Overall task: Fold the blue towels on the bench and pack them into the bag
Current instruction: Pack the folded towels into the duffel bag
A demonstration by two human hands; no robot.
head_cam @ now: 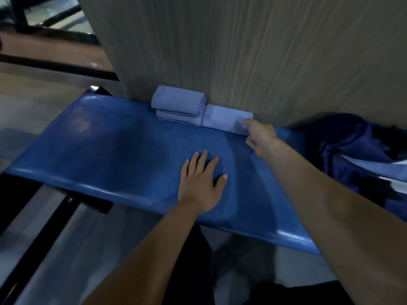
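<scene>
Folded blue towel (224,117) lies at the back edge of the surface (110,146), against the wood-grain wall panel (242,51). My right hand (261,137) is on its right end: one finger lies on top of the cloth, the others drop below its front edge, so it looks like a pinch on that corner, though motion blur softens it. Just left of it, touching, sits a stack of two more folded blue towels (178,106), the top one thicker and rounded, the lower one flat. My left hand (201,179) rests flat on the bare blue surface, fingers straight and spread, holding nothing, well in front of the towels.

Dark blue bag (352,150) sits at the right end of the surface, open-looking, with a pale blue strip of cloth showing inside; the frame cuts off its right side and the dark folds are hard to sort out. No readable writing or logo anywhere.

The surface is glossy blue padded vinyl on a black frame (97,201). Grey floor (77,238) below, a black rail running at left, and the top-left room corner too blurred to make out.
</scene>
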